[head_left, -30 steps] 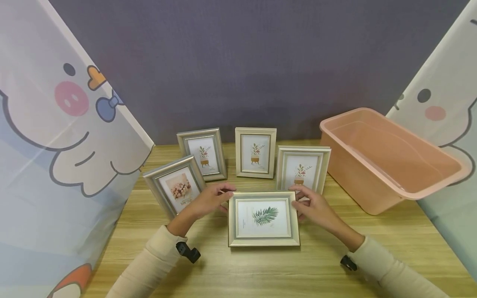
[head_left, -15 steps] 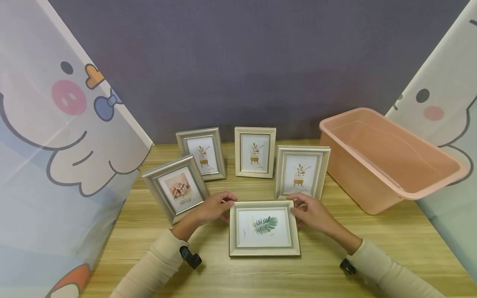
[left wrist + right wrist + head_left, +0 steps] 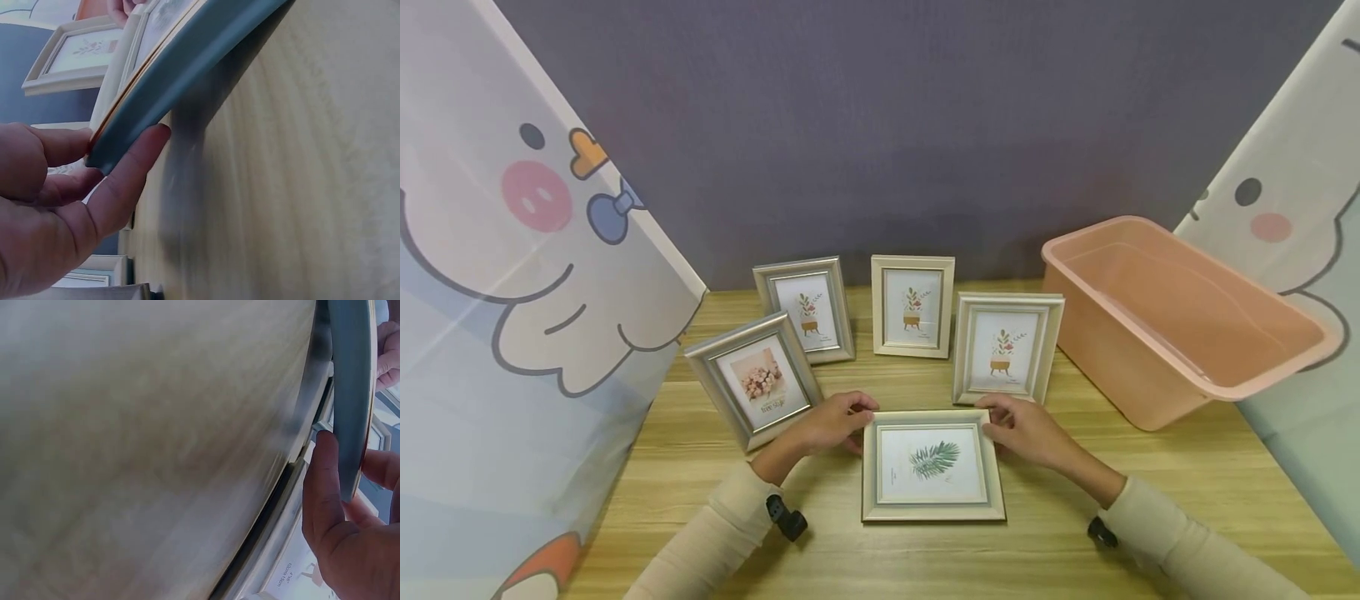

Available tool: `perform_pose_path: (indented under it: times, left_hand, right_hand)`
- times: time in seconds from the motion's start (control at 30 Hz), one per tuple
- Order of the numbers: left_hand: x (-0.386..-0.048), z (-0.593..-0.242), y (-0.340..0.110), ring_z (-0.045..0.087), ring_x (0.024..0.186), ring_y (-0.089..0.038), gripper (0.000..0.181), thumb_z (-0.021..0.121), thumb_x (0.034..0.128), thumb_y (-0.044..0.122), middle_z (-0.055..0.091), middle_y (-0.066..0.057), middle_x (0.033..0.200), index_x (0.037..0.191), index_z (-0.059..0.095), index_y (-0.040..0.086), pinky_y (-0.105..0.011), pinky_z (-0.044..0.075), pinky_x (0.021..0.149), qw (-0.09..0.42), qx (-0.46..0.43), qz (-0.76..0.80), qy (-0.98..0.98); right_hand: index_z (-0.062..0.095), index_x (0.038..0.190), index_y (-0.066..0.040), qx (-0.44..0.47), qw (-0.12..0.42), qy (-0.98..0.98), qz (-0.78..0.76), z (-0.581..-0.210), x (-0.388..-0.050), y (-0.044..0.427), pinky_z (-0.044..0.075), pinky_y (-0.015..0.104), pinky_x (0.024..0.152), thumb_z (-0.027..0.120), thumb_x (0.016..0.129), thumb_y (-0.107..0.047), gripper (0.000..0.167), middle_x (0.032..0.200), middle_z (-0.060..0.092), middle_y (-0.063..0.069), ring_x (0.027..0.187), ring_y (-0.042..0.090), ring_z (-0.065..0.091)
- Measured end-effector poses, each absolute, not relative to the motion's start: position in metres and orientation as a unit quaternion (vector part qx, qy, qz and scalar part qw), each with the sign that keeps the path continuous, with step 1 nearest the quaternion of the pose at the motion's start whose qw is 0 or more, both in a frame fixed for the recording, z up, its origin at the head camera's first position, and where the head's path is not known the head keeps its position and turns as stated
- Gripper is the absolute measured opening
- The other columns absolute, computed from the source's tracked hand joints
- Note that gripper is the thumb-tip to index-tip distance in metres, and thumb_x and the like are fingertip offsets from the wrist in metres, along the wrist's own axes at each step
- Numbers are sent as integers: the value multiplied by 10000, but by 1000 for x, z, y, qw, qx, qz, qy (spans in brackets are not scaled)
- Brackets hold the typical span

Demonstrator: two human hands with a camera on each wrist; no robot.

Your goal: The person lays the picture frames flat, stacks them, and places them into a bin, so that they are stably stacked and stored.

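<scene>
A cream and grey picture frame with a green leaf print lies sideways at the front middle of the table. My left hand pinches its far left corner, the thumb and fingers on either side of the edge in the left wrist view. At the far right corner, my right hand grips it the same way. Both wrist views show the frame's blue-grey side, and a shadowed gap under it where it is raised off the wood. Just behind the right hand stands a cream frame with a potted-plant print.
A silver frame with a flower photo stands left of the left hand. Behind are another silver frame and a cream frame, both upright. A pink plastic bin sits at the right. A dark wall closes the back.
The leaf-print frame has come nearer to me, away from the standing frames, with both hands still holding it. More of the right cream frame shows now. The other frames have stayed put.
</scene>
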State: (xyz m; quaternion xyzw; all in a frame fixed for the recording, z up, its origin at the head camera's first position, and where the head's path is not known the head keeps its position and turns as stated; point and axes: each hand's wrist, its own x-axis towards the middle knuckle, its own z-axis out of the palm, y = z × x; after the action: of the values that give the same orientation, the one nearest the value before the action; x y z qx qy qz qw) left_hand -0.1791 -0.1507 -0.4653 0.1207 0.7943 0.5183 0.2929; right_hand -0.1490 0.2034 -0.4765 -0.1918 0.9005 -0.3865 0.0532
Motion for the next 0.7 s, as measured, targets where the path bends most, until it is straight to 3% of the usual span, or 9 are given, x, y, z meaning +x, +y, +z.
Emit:
perform_pose_path:
  times: [0.17, 0.43, 0.7]
  left_hand:
    - [-183, -464, -147, 648, 1020, -209, 246, 564, 1044, 139, 648, -132, 1173, 1245, 639, 19, -349, 625, 735, 267, 117, 464, 837]
    - [-181, -466, -141, 660, 679, -142, 200, 575, 1033, 147, 693, -76, 1008, 1178, 668, 46, -284, 574, 631, 237, 148, 380, 882]
    - [-180, -466, -137, 631, 644, -107, 165, 576, 1021, 122, 717, -44, 938, 1130, 689, 73, -263, 524, 614, 212, 173, 335, 901]
  right_hand:
    - [682, 1236, -16, -201, 64, 903, -375, -473, -152, 203, 550, 225, 665, 721, 910, -134, 349, 890, 699, 24, 766, 78, 652]
    - [705, 1213, 3, -215, 75, 915, -334, -474, -154, 201, 478, 200, 607, 737, 894, -147, 354, 789, 661, -61, 632, -23, 537]
    - [682, 1230, 41, -229, 80, 913, -327, -477, -155, 200, 413, 190, 577, 722, 908, -124, 364, 663, 586, -125, 534, -33, 432]
